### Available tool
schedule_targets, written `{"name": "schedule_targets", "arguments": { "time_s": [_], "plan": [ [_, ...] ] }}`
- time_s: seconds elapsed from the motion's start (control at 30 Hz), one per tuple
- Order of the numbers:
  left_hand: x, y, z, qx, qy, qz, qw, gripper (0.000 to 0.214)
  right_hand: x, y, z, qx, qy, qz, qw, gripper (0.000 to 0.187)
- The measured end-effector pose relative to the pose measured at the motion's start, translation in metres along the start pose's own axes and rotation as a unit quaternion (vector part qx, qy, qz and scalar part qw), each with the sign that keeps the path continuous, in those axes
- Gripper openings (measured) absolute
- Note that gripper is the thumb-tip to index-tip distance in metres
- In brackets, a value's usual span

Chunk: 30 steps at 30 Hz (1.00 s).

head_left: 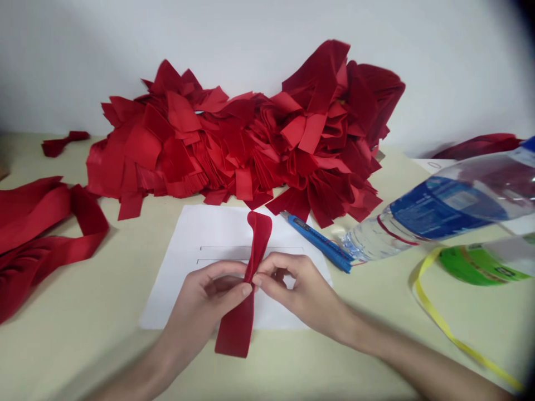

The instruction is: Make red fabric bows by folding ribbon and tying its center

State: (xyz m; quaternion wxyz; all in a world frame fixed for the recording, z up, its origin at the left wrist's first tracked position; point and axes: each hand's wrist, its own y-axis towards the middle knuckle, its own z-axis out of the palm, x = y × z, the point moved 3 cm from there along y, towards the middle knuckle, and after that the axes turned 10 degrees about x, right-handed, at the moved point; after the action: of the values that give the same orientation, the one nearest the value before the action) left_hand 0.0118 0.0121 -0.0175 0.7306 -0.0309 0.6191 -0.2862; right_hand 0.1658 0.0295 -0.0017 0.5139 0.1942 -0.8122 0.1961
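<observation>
A strip of red velvet ribbon is gathered at its middle between my two hands. My left hand is closed, thumb and fingers pinching the gathered part from the left. On the other side my right hand pinches the same spot with thumb and forefinger. One end of the ribbon stands up and curls over above the fingers; the other hangs flat toward me. Beneath them lies a white paper sheet with printed lines. Whether a thread is at the pinch, I cannot make out.
A large heap of red ribbon pieces spreads along the wall. Longer ribbon lies at left. A blue utility knife rests on the paper's right edge, near a clear bottle, a green-labelled bottle and a yellow strip.
</observation>
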Motion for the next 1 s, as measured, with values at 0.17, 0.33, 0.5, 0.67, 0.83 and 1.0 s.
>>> {"name": "schedule_targets", "arguments": {
  "time_s": [0.17, 0.33, 0.5, 0.67, 0.83, 1.0],
  "plan": [
    [0.000, -0.002, 0.000, -0.002, -0.036, 0.001, 0.999, 0.023, -0.002, 0.000, -0.002, 0.007, 0.042, 0.015, 0.999, 0.012],
    [-0.005, -0.003, 0.000, 0.047, 0.021, 0.024, 0.998, 0.022, -0.004, 0.005, -0.003, 0.048, 0.076, 0.008, 0.996, 0.014],
    [-0.011, -0.004, 0.002, 0.035, 0.118, 0.096, 0.988, 0.019, -0.003, 0.005, -0.004, 0.036, 0.042, -0.014, 0.998, 0.011],
    [-0.011, -0.004, 0.003, 0.014, 0.162, 0.046, 0.986, 0.012, 0.000, 0.002, -0.001, 0.039, -0.010, -0.009, 0.999, 0.007],
    [-0.006, -0.002, -0.001, 0.053, 0.156, 0.001, 0.986, 0.027, -0.006, 0.004, -0.006, 0.034, -0.023, 0.006, 0.999, 0.017],
    [-0.003, -0.003, 0.004, 0.130, 0.062, -0.034, 0.989, 0.033, -0.009, 0.009, -0.020, 0.071, 0.192, -0.007, 0.979, 0.054]
  ]
}}
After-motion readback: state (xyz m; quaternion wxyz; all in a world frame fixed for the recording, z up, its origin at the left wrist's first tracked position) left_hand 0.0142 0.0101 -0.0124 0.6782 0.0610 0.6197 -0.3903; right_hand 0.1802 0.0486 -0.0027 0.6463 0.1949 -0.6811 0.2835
